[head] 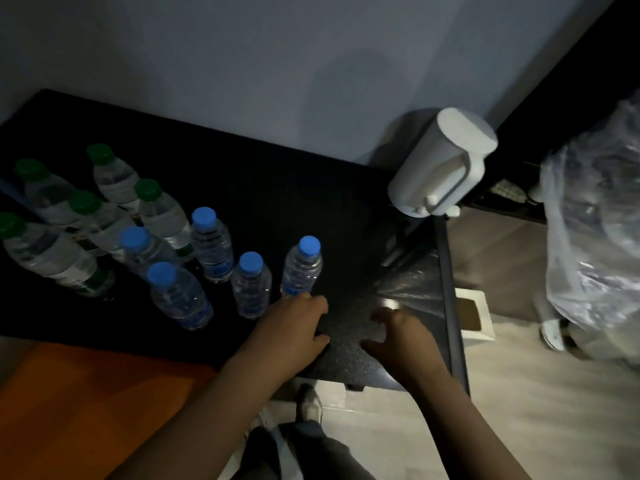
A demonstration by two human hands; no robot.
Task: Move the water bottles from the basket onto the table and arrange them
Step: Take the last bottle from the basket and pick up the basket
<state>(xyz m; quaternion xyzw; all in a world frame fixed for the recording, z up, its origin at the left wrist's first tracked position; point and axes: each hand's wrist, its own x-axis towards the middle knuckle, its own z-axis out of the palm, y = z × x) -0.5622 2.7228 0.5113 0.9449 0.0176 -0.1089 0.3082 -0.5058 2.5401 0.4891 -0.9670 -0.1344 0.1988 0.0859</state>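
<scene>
Dim light falls on a pale wall (242, 64) behind a black desk (277, 188) which carries all the water bottles we can see, every one upright. Five green-capped water bottles (162, 213) stand clustered at the desk's left end. Just to their right, four blue-capped water bottles (211, 247) stand in a loose group, the closest pair nearly touching the green-capped ones. A fifth, the rightmost blue-capped bottle (301, 268), stands a little apart from that group, nearer the middle of the desk.

Our left grip (294, 327) is released: it lies palm down on the desk with the thumb spread, and its fingertips (313, 299) are right at the base of the rightmost blue-capped bottle. We cannot tell whether they touch it. Our right grip (398, 337) is released too, its fingers loosely curved above the desk's near right part and holding nothing. The two grips are close together, with bare desk between them.

At the far right corner of the desk stands a white jug (440, 164) with a handle. Black plastic sheeting (412, 282) lies by the desk's right edge. On the floor beyond are a white box (472, 317) and a large clear plastic bag (595, 237). An orange surface (86, 393) fills the lower left, and a shoe (310, 403) shows below the desk's near edge.
</scene>
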